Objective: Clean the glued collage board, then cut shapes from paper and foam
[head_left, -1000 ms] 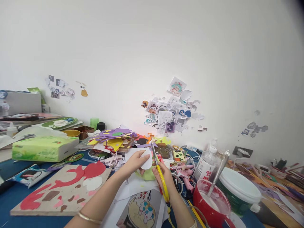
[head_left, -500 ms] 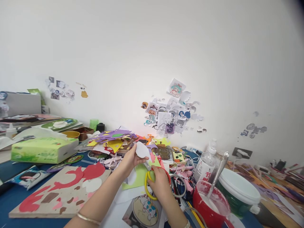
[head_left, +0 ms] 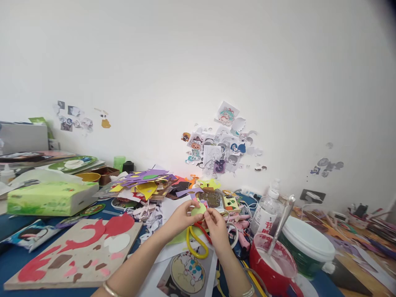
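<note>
My left hand (head_left: 180, 219) and my right hand (head_left: 216, 227) meet in front of me, and both pinch a small pale green oval cut-out (head_left: 198, 210) between the fingertips. Yellow-handled scissors (head_left: 196, 241) hang below the hands, their loop near my right palm; whether the right hand still grips them I cannot tell. Under the hands lie a light green sheet and a printed cartoon picture (head_left: 187, 272). A bracelet shows on each wrist.
A board with red, brown and white foam shapes (head_left: 74, 253) lies at the left, a green tissue pack (head_left: 49, 198) behind it. A heap of coloured foam scraps (head_left: 145, 183) sits ahead. At the right stand a red bowl of white glue with a spoon (head_left: 272, 264), a bottle (head_left: 266, 212) and a white-lidded tub (head_left: 309, 245).
The scissors have dropped from cutting height to below my hands. The white oval my left hand held is gone from view; both hands now pinch a pale green oval together.
</note>
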